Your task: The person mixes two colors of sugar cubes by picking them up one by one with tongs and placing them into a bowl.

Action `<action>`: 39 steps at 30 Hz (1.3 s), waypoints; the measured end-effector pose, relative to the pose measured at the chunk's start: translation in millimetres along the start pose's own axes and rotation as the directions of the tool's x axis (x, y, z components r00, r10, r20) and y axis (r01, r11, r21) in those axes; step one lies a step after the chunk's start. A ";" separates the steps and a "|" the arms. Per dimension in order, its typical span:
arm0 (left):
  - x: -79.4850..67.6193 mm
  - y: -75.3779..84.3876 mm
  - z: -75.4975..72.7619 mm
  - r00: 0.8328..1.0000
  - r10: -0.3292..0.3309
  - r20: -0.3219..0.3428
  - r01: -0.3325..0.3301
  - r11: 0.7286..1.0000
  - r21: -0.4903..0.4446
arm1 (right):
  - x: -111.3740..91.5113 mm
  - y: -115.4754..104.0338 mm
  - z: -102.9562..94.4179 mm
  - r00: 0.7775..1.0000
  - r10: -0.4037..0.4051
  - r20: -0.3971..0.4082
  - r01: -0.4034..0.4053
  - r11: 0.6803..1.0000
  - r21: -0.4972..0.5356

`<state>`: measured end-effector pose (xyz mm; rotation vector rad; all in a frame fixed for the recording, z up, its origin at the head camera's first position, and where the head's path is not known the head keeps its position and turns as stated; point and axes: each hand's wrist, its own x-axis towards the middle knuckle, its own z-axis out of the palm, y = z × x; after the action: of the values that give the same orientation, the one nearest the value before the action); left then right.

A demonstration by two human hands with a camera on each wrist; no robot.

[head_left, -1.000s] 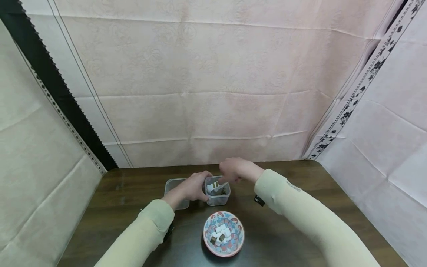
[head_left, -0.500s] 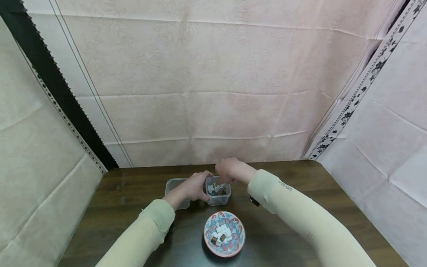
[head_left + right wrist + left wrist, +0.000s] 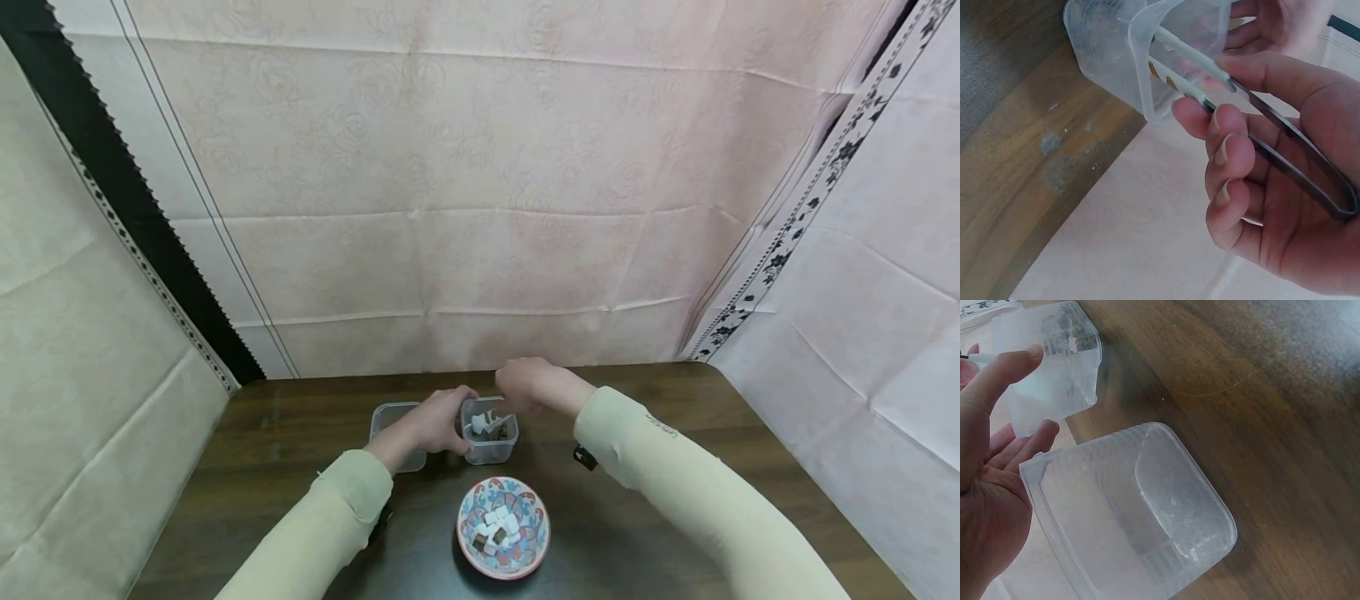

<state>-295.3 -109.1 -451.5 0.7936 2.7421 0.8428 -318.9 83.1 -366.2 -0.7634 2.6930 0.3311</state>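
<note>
My left hand grips a small clear plastic container in the head view, thumb on the near side and fingers towards the far side. White and dark pieces lie inside it. My right hand is over the container's right far corner. In the right wrist view it holds dark metal tweezers with pale-coated arms, whose ends reach into the container's mouth. Whether the tips pinch anything is hard to see. Nearer me stands a patterned bowl with several white cubes and a few dark ones in it.
Left of the gripped container, partly behind my left hand, stands a second clear container. Both are on a dark wooden table. Pale cloth hangs behind the table's far edge and at both sides.
My right hand shifts slightly left with the tweezers, then back to the right. The pieces inside the container look slightly rearranged. My left hand and the bowl stay put.
</note>
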 end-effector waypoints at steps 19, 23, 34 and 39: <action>-0.6 2.2 2.5 0.999 -0.036 -0.002 0.036 0.999 0.000 | -78.6 33.5 0.5 0.946 -0.183 -0.268 0.224 0.966 0.131; -0.2 2.1 2.4 0.999 -0.040 -0.009 0.040 0.999 -0.007 | -98.4 36.4 4.2 0.923 -0.222 -0.314 0.274 0.952 0.134; 1.1 3.3 2.3 0.999 -0.039 -0.011 0.039 0.999 -0.028 | -139.7 30.2 19.7 0.902 -0.302 -0.309 0.370 0.910 0.189; 1.7 4.7 1.0 0.999 -0.041 -0.010 0.040 0.999 -0.028 | -144.6 23.6 31.0 0.901 -0.327 -0.286 0.391 0.898 0.205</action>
<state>-294.4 -104.4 -449.7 0.7278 2.7392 0.8779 -207.7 179.7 -338.8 -1.2647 2.6567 -0.2158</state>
